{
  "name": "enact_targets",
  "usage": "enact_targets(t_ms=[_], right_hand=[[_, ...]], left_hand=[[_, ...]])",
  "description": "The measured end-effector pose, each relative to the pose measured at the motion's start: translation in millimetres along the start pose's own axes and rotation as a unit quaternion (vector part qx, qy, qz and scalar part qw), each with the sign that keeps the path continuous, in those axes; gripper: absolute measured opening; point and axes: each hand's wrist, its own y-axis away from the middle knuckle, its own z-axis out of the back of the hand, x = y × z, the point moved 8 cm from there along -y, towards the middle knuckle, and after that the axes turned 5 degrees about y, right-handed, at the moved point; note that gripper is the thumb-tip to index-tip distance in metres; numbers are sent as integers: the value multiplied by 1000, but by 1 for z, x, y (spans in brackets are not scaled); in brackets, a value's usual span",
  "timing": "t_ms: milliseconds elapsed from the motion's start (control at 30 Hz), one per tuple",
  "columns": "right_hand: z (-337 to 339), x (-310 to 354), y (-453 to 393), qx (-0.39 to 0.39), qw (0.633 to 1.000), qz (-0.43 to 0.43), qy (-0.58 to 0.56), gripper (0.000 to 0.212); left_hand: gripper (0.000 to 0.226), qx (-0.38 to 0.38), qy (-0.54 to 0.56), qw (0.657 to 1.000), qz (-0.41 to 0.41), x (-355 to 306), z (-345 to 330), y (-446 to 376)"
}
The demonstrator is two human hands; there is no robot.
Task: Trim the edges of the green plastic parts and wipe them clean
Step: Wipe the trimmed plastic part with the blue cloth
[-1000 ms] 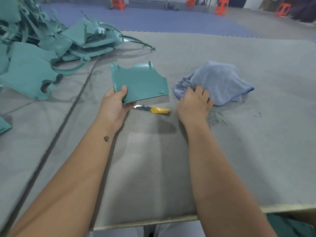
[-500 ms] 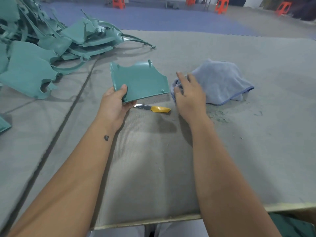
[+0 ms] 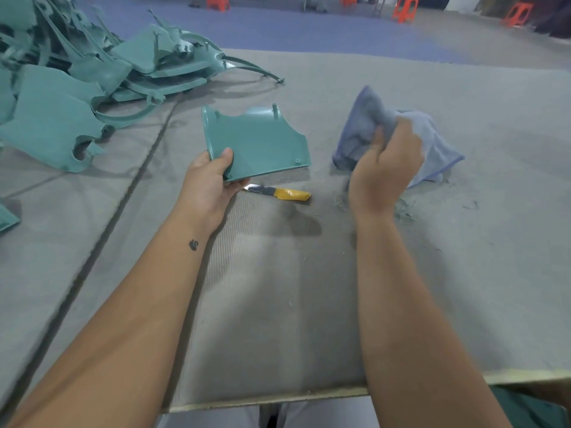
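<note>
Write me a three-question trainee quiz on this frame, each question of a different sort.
1. True or false: the right hand grips the blue cloth.
2. Which hand holds the green plastic part? A) left hand B) right hand C) neither
3. Fill in: the yellow-handled knife lies on the ____.

Key: 1 true; 2 A; 3 table.

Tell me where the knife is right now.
In the head view the knife lies flat on the table, just below the green part and between the two hands, touched by neither.
</note>
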Motion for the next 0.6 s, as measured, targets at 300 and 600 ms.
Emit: enact_targets(t_ms=[300,600], right_hand=[[-1,-17,-1,56,969,-195,-142,24],[-33,66,38,165,966,193,55,16]], left_hand=[[20,1,-24,1000,-2,0,0,0],[19,2,-139,989,-58,-3,-12,9]])
